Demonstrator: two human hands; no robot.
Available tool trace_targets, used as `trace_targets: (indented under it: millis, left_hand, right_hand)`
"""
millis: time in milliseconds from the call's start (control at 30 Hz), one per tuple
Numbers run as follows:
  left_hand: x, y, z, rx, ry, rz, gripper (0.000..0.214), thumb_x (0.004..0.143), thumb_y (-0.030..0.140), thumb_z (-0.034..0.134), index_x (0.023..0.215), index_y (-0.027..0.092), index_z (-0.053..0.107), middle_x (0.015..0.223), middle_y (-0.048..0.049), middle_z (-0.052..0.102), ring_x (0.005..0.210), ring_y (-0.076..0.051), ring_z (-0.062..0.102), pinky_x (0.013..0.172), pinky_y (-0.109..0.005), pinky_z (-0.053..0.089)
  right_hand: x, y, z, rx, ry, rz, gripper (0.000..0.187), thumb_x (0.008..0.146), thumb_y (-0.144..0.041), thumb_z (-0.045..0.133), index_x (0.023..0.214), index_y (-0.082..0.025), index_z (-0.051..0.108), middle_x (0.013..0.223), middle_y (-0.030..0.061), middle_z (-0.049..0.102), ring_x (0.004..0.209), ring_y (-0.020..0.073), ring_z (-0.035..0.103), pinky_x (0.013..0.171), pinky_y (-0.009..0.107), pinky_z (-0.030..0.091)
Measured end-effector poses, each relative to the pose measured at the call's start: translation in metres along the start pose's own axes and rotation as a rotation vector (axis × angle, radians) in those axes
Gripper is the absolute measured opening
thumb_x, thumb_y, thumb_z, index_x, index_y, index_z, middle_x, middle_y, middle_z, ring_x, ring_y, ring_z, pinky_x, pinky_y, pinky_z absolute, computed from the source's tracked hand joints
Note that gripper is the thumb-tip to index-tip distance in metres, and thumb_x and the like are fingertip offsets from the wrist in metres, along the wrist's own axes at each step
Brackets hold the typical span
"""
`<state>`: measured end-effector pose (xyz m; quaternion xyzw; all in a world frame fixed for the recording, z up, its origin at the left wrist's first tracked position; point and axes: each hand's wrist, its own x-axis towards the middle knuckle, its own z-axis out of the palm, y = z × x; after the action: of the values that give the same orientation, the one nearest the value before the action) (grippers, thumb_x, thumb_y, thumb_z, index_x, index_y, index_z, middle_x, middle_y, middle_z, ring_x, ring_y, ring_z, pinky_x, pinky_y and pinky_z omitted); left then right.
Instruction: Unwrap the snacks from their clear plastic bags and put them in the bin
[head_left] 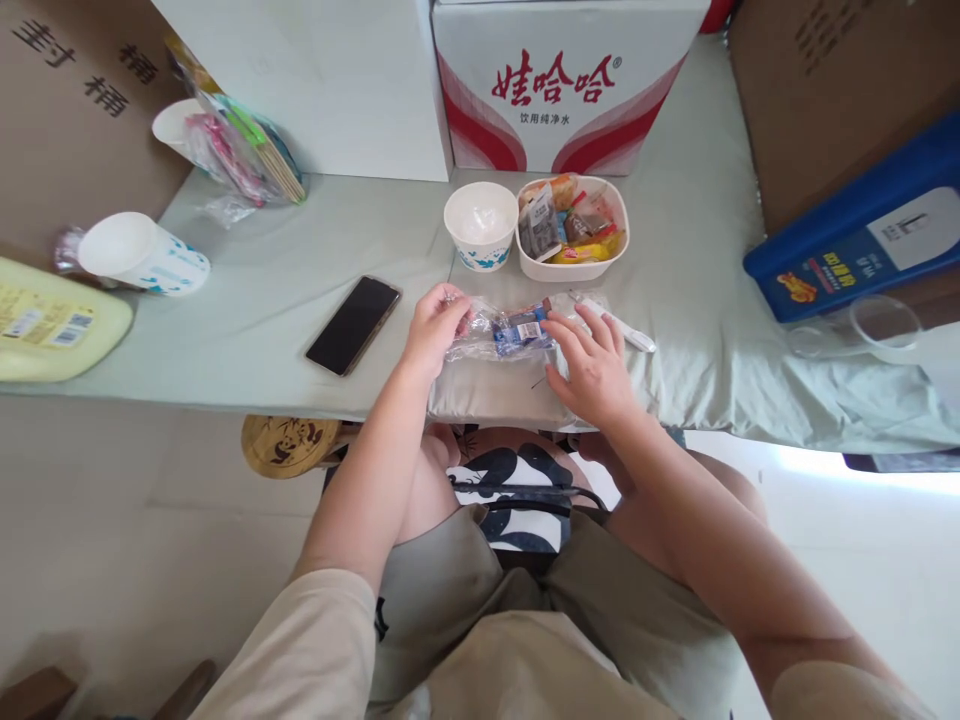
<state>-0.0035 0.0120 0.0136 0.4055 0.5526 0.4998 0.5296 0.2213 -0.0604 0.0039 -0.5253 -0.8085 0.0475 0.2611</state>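
My left hand (441, 328) has its fingers pinched on the edge of a crinkled clear plastic bag (472, 347) near the table's front edge. A small blue snack packet (517, 332) with a white label lies at the bag's right end; whether it is inside or on top I cannot tell. My right hand (592, 365) is open, fingers spread, its fingertips at the right edge of the blue packet. Just beyond those fingers lies a white pen-like tool (634, 335), partly hidden by the hand.
Behind my hands stand a paper bowl (481, 225) and a white tub (566, 270) of wrapped snacks. A phone (354, 325) lies at left, with a paper cup (146, 255) further left. A white carton (555, 90) stands at the back, a blue container (862, 220) at right.
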Motion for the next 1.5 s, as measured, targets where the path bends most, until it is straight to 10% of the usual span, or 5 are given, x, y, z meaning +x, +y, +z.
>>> trace_targets:
  millis: [233,467,900,1267,1500]
  left_hand:
    - [0.008,0.005,-0.003,-0.102,0.296,0.032,0.021,0.078,0.016,0.061,0.067,0.022,0.044,0.051,0.0075,0.046,0.041,-0.006,0.037,0.042,-0.021,0.023]
    - [0.012,-0.001,-0.009,-0.016,0.255,0.008,0.018,0.081,0.02,0.068,0.075,0.021,0.051,0.059,0.0055,0.052,0.044,-0.007,0.042,0.043,-0.021,0.025]
    - [-0.02,0.0,-0.021,0.083,-0.235,-0.224,0.056,0.063,0.035,0.088,0.115,0.023,0.07,0.123,-0.0092,0.071,0.102,-0.023,0.069,0.068,-0.025,0.056]
    - [-0.012,-0.008,-0.017,0.252,-0.05,-0.304,0.038,0.057,0.003,0.056,0.088,0.017,0.075,0.08,-0.0062,0.075,0.047,-0.009,0.047,0.046,-0.023,0.032]
    - [-0.012,-0.004,0.003,-0.002,-0.224,-0.18,0.056,0.048,0.007,0.05,0.096,0.018,0.077,0.1,-0.0088,0.077,0.048,-0.007,0.046,0.046,-0.022,0.032]
  right_hand:
    - [0.006,-0.002,0.0,0.021,0.045,-0.136,0.023,0.091,-0.02,0.05,0.079,-0.026,0.069,0.088,0.0066,0.073,0.106,0.0268,0.066,0.11,0.049,0.041]
    - [-0.001,-0.018,-0.01,-0.111,-0.441,-0.013,0.037,0.098,-0.034,0.042,0.118,-0.024,0.073,0.077,0.006,0.075,0.063,0.0236,0.064,0.063,0.035,0.04]
    - [0.032,-0.027,0.0,-0.019,-0.3,0.13,0.05,0.098,-0.023,0.046,0.145,-0.022,0.062,0.129,0.0136,0.072,0.112,0.0324,0.069,0.086,0.043,0.055]
    - [0.034,-0.025,0.016,0.075,-0.338,0.091,0.062,0.091,-0.016,0.053,0.152,-0.028,0.053,0.157,0.0096,0.052,0.141,0.0333,0.05,0.111,0.05,0.047]
    - [0.035,-0.007,0.019,0.34,-0.22,0.118,0.066,0.083,-0.019,0.062,0.148,-0.023,0.053,0.151,0.0139,0.056,0.138,0.0299,0.055,0.115,0.045,0.046]
